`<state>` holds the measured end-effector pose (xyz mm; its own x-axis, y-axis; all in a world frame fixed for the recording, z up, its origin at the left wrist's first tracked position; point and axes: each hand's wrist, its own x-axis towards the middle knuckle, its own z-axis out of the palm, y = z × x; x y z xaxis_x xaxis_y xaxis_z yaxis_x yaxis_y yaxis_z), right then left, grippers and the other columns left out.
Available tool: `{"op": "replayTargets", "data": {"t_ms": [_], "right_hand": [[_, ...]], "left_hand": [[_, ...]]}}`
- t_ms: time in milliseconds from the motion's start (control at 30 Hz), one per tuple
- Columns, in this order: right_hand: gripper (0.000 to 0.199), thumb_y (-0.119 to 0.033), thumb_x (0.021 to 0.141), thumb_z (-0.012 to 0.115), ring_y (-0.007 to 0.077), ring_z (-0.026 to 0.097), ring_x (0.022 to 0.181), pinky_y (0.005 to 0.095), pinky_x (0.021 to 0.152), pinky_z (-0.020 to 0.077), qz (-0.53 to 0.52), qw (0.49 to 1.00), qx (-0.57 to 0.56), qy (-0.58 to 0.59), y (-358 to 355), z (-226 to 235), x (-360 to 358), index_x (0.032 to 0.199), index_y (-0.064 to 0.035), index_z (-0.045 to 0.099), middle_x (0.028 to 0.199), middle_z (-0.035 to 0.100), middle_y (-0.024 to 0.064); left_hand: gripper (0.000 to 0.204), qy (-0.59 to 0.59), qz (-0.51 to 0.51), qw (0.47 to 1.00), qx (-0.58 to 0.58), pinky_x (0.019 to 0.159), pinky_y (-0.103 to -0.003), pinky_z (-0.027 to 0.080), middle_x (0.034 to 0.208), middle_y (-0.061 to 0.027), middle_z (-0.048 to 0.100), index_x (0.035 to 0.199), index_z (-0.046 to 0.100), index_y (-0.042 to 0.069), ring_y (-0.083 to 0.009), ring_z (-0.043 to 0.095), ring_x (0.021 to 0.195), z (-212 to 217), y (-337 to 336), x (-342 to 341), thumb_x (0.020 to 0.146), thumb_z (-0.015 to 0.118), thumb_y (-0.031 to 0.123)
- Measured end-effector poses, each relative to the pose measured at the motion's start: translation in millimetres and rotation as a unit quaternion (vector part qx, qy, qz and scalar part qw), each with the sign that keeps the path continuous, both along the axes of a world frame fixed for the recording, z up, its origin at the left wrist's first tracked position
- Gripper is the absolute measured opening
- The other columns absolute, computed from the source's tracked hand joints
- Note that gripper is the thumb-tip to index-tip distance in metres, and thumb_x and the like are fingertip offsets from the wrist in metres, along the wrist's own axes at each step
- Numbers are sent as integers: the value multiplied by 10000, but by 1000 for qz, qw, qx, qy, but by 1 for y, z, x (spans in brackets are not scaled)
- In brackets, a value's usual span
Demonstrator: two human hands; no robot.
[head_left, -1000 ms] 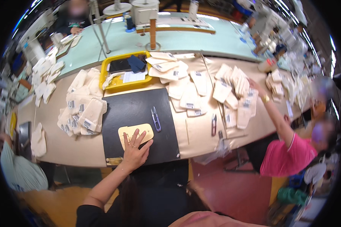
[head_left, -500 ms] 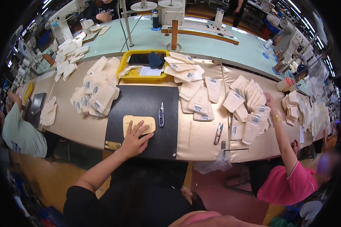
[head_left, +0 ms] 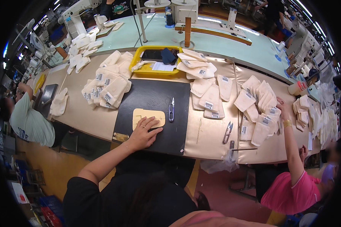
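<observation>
My left hand [head_left: 142,135] rests palm down on a pale yellow flat piece [head_left: 152,114] with rounded corners and cut slots. Its fingers are spread across the piece's near right part and hide some of it. Under the piece is a black mat [head_left: 159,90]. A pair of thread snips with a blue-purple body [head_left: 171,110] lies on the mat, right of the piece and apart from my hand. I cannot make out my right hand anywhere.
Cream fabric pieces with labels are heaped left [head_left: 109,87] and right [head_left: 210,99] of the mat. A yellow tray [head_left: 155,72] stands behind it. Further right lie a second pair of snips [head_left: 228,132] and more cream pieces [head_left: 259,98], where a co-worker's hand [head_left: 283,109] reaches in.
The whole view has shifted, so the table things appear further right. My left hand stays spread on the yellow piece. The co-worker's hand remains by the right pile.
</observation>
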<state>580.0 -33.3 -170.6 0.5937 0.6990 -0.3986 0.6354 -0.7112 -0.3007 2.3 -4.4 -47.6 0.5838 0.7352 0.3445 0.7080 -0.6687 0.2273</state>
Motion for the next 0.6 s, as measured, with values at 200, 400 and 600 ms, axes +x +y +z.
{"op": "replayTargets", "data": {"t_ms": [200, 400, 600], "right_hand": [[264, -210, 939, 640, 303, 711, 857, 429, 791, 567, -28, 999, 22, 15, -1, -8, 2, 1052, 9, 734, 934, 721, 191], [270, -225, 946, 644, 301, 709, 859, 427, 795, 565, -51, 995, 54, 62, -80, -64, -47, 1058, 3, 732, 935, 717, 188], [276, -241, 952, 648, 298, 707, 862, 426, 800, 563, -120, 940, -18, 320, -205, -157, -176, 1064, -2, 730, 936, 714, 184]], "left_hand": [[468, 4, 0, 1000, -14, 1156, -524, 349, 1388, -126, 558, 1248, 681, 144, -340, 484, 1362, 2, 1, 1, 787, 704, 64], [467, 8, 1, 1000, -10, 1146, -514, 360, 1386, -128, 561, 1241, 685, 135, -348, 493, 1351, 4, 1, 1, 781, 699, 63], [463, 5, -5, 1000, -8, 1133, -519, 370, 1380, -127, 565, 1237, 689, 133, -349, 504, 1339, 6, 1, 2, 779, 702, 68]]}}
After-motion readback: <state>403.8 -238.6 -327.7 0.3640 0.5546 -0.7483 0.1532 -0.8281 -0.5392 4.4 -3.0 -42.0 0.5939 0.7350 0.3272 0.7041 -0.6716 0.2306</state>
